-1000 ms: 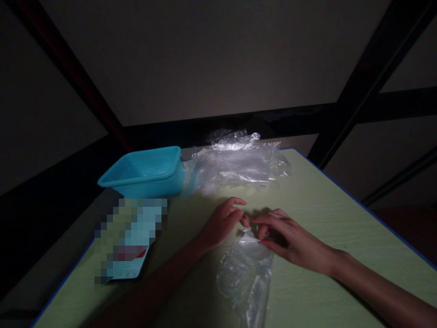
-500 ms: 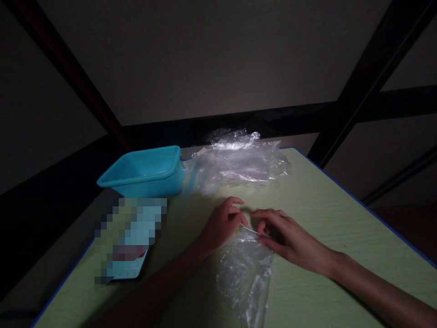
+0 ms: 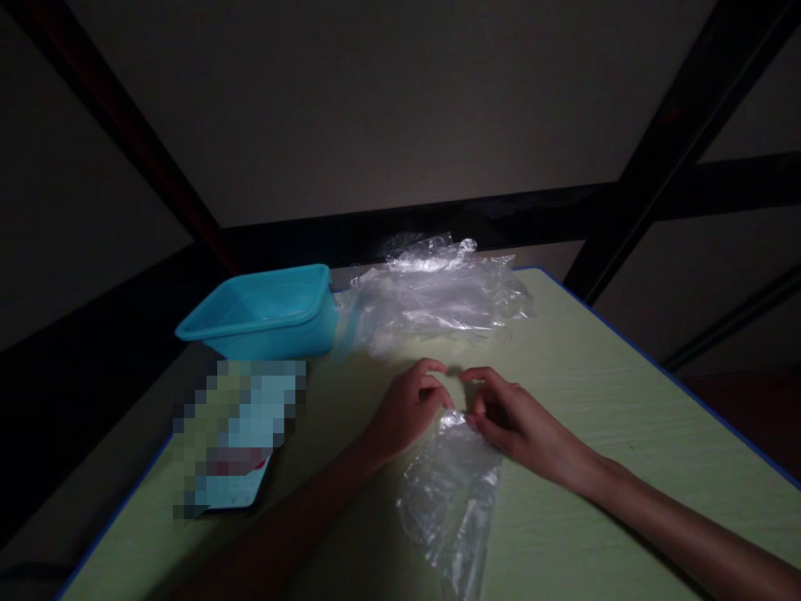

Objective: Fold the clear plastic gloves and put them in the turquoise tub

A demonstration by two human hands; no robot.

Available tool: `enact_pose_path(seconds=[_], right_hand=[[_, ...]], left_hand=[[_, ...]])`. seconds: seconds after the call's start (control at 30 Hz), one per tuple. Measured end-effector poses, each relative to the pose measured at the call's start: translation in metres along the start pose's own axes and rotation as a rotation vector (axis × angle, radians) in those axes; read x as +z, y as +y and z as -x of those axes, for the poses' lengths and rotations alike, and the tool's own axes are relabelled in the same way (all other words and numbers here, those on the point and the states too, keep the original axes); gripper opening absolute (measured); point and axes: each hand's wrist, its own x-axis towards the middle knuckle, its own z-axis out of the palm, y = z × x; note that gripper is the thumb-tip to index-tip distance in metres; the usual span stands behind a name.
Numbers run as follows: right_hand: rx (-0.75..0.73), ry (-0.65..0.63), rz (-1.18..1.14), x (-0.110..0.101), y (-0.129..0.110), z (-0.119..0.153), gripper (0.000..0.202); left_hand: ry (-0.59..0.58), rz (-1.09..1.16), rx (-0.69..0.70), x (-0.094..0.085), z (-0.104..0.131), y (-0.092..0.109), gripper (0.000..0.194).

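A pale green table [image 3: 594,434] fills the dim room's foreground. At its far edge lies a heap of clear plastic [image 3: 438,292], with a blue tub [image 3: 263,313] just left of it. Nearer, a crumpled plastic bag [image 3: 450,492] lies flat, its top edge pinched by the left hand [image 3: 406,409] and right hand [image 3: 513,421].

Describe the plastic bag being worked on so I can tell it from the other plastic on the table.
On the pale green table, look near the front middle, where the left hand and right hand meet. The clear bag lies flat, its top edge at their fingertips. Unlike the crumpled plastic pile at the back beside the blue tub, it is single and smoothed out.
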Motion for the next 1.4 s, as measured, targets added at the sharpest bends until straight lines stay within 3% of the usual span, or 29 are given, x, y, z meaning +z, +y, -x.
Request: enact_pose_path(seconds=[0.4, 0.57, 0.63, 0.8, 0.97, 1.4], right_hand=[[0.008, 0.019, 0.029, 0.002, -0.001, 0.0, 0.037], [0.015, 0.022, 0.038, 0.001, -0.001, 0.001, 0.036], [0.016, 0.02, 0.041, 0.001, -0.002, 0.001, 0.035], [0.021, 0.009, 0.041, 0.0, -0.004, 0.0, 0.035], [0.026, 0.009, 0.057, 0.0, -0.004, -0.001, 0.036], [0.069, -0.034, 0.134, -0.012, -0.007, 0.002, 0.034]], left_hand=[[0.019, -0.034, 0.031, 0.003, 0.0, -0.004, 0.032], [0.084, -0.106, 0.11, -0.001, 0.0, 0.001, 0.015], [0.097, -0.134, 0.127, -0.003, 0.001, 0.005, 0.016], [0.04, -0.119, 0.096, -0.002, 0.002, 0.004, 0.014], [0.008, -0.059, 0.052, 0.005, 0.003, -0.005, 0.036], [0.001, -0.194, 0.112, 0.005, 0.003, -0.004, 0.038]])
